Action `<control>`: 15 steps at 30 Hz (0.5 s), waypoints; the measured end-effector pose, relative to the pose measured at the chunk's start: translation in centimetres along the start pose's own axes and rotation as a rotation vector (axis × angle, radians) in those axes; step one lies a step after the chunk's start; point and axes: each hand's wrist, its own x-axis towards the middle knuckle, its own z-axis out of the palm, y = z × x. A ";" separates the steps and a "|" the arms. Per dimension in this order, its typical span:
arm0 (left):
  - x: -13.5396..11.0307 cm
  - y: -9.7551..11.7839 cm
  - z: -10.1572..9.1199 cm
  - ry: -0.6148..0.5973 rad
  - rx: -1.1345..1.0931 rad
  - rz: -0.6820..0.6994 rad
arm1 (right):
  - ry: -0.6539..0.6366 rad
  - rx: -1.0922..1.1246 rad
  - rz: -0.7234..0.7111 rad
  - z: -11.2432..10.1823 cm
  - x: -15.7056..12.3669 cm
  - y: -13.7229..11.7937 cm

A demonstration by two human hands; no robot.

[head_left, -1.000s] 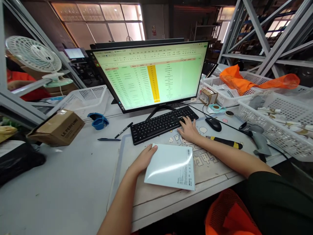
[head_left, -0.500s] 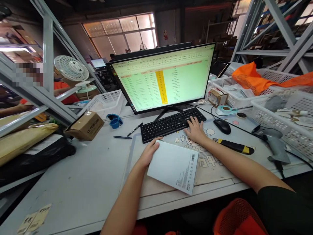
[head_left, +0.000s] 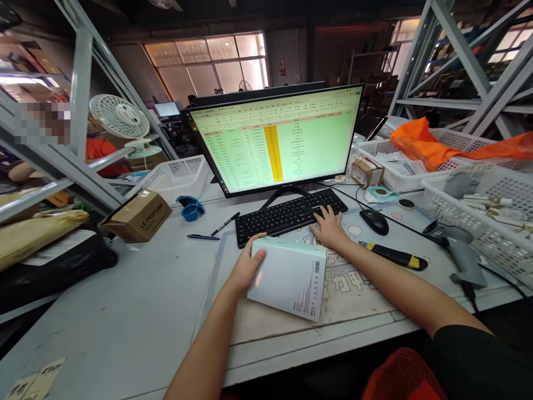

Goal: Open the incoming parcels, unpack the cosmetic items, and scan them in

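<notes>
A flat white box [head_left: 285, 278] with small print and a barcode is held by its left edge in my left hand [head_left: 246, 265]. My thumb lies on its face, and the fingers behind it are hidden. The box is tilted above the desk mat. My right hand [head_left: 328, 229], fingers spread, rests on the right part of the black keyboard [head_left: 287, 215]. Behind the keyboard stands a monitor [head_left: 237, 150] showing a spreadsheet with one orange column. The black mouse [head_left: 374, 221] lies right of my right hand.
A yellow-black utility knife [head_left: 393, 255] and a barcode scanner [head_left: 462, 255] lie on the right, near white baskets [head_left: 474, 214]. Pens [head_left: 203, 237], a blue tape roll [head_left: 190, 209] and a cardboard box [head_left: 139, 215] are on the left. Metal rack posts [head_left: 82, 94] flank the desk.
The white box has tipped, so its pale green top edge now shows. My right hand stays at the keyboard. The whole view has shifted slightly.
</notes>
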 end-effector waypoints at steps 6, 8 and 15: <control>-0.3 0.0 0.2 0.034 0.084 0.033 | 0.124 0.068 -0.046 0.1 -0.3 0.2; -0.2 -0.2 0.2 0.021 0.072 0.045 | 0.164 0.101 -0.083 -0.1 -0.8 0.1; 0.0 1.9 1.2 0.140 -0.143 0.178 | 0.116 0.067 -0.184 -0.6 -3.9 -1.5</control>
